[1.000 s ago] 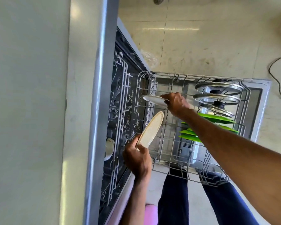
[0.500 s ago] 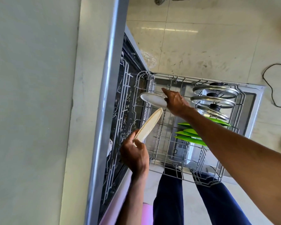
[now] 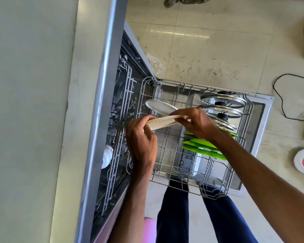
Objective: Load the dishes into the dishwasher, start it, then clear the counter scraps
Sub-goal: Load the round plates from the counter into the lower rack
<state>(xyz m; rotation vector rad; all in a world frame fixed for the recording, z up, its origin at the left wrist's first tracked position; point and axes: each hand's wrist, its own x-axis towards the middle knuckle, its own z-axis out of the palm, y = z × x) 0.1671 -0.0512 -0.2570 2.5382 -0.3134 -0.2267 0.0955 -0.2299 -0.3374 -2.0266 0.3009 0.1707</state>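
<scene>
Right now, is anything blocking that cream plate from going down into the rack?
Nothing visible. The rack wires below the cream plate look bare; a white plate stands just behind it, green plates off to the right.

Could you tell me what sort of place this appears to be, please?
Most likely a home kitchen: an open dishwasher with its rack pulled out, holding pot lids and green plates, beside a countertop.

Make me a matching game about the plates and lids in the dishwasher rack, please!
Things: 1 cream plate; 2 white plate; 3 green plates; 4 glass lids.
Places: A with black knobs; B gripped by left hand and right hand; C on edge at the left end of the rack; D under the right forearm.
Pairs: 1-B; 2-C; 3-D; 4-A.
</scene>
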